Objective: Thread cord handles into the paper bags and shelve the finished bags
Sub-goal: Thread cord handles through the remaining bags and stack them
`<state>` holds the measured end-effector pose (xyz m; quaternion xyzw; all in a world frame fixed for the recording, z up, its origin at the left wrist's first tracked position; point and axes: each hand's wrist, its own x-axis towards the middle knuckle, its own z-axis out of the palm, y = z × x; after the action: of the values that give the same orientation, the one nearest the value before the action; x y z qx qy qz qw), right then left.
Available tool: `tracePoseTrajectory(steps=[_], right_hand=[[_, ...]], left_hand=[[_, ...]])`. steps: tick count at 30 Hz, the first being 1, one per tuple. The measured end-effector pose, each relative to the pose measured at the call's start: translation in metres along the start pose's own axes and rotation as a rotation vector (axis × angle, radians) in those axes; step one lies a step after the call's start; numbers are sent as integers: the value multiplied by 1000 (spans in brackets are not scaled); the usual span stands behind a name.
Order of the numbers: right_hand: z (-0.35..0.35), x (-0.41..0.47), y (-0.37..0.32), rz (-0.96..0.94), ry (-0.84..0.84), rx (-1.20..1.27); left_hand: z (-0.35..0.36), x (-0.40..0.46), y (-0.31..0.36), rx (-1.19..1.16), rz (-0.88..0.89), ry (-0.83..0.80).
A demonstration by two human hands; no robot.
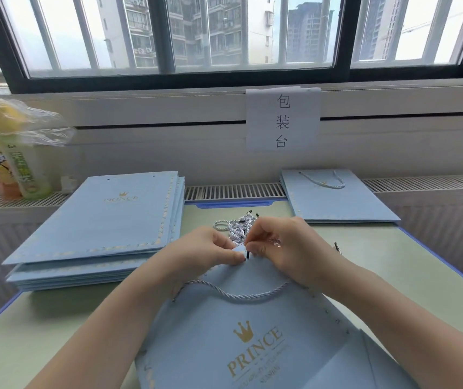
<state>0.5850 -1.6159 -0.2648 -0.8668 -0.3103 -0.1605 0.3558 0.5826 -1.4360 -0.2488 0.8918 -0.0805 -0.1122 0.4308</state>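
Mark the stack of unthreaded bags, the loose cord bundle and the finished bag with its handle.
stack of unthreaded bags (107, 217): head view, face of top bag.
loose cord bundle (237, 227): head view, middle of the tangle.
finished bag (345, 203): head view, bare front face.

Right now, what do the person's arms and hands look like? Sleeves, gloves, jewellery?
Both forearms are bare as far as the frame shows, with no sleeve in view. The left hand and right hand wear no gloves. No watch, bracelet or ring shows. Fingernails look short and unpainted.
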Motion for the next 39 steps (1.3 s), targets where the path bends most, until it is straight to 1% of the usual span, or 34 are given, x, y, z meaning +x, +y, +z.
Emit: tracePoseTrajectory(steps=[7, 9, 13, 18, 21, 26, 28, 32, 37, 39], right_hand=[[10, -3, -4, -122, 90, -64], [9, -2, -3, -106, 89, -35], [4, -2, -3, -34, 24, 39], [0, -2, -5, -19, -38, 53], [-1, -2, -4, -1, -38, 52], [-2, -1, -1, 31, 8, 10], [-3, -1, 0, -1, 10, -51], [-5, -2, -4, -165, 56, -221], [-4, -3, -4, -165, 22, -201], [-1, -3, -4, -199, 11, -249]], left_hand=[[0, -1, 1, -53, 16, -28], [-1, -1, 1, -66, 14, -34], [-1, -1, 2, -98, -1, -36], [-1, -2, 2, -126, -20, -40], [-1, -1, 2, -146, -32, -45], [-1, 0, 1, -175, -55, -47], [-1, -1, 3, -176, -59, -47], [-2, -2, 4, -217, -63, -40], [-3, -3, 5, -271, -67, -42], [-3, -2, 4, -266, -61, -42]])
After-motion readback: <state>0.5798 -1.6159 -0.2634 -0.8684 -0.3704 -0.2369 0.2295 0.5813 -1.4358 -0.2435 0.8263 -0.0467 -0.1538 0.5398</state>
